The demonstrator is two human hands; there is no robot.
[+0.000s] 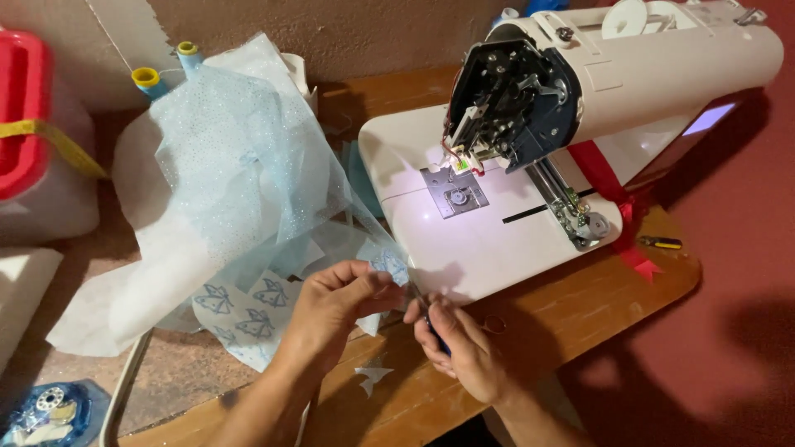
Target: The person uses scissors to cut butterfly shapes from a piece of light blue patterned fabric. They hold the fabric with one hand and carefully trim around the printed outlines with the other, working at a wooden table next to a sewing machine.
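Observation:
My left hand [335, 302] pinches a corner of pale blue glittery fabric [240, 165] near the front edge of a white sewing machine [580, 91]. My right hand [460, 343] sits just to its right, fingers closed around a small dark-handled tool, probably snips, whose tip meets the pinched fabric. The fabric piles up to the left over white sheeting printed with blue fox-like shapes [248, 319]. The machine's end cover is off, showing its needle mechanism [497, 108] above a lit needle plate [454, 192].
The machine stands on a wooden table [596, 306] with a rounded corner. A red ribbon [621, 207] and a small yellow screwdriver [660, 242] lie at its right. Thread spools [147, 79] stand behind the fabric. A red-lidded container [33, 132] is far left; a bobbin case [50, 410] bottom left.

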